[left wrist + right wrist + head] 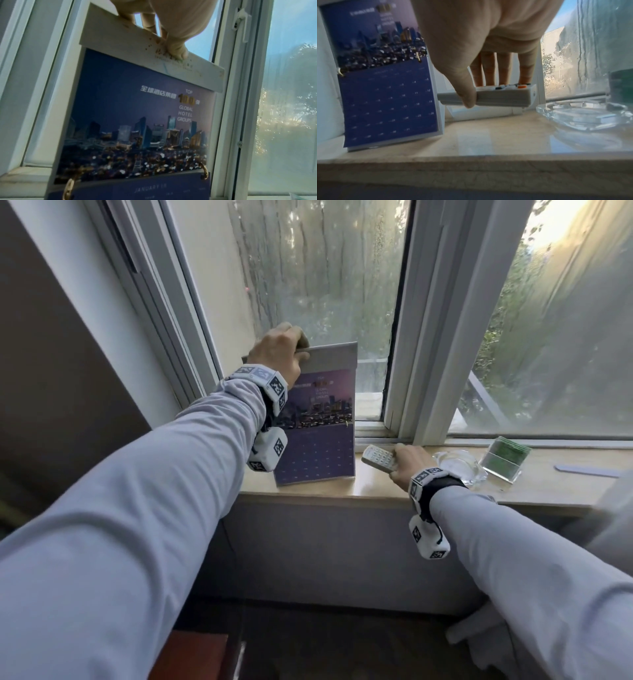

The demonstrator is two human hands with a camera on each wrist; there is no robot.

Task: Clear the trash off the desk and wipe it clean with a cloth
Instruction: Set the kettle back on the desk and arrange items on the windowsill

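A purple desk calendar with a city night photo stands upright on the beige window ledge. My left hand pinches its white top edge, thumb in front and fingers behind; the left wrist view shows the calendar and my left hand up close. My right hand grips a white remote control just right of the calendar. In the right wrist view my right hand holds the remote slightly above the ledge, thumb on its side, fingers over the buttons.
A clear glass ashtray sits right of the remote, then a clear holder with green contents and a flat pale blue strip. The window frame rises directly behind. A dark wooden surface lies below the ledge.
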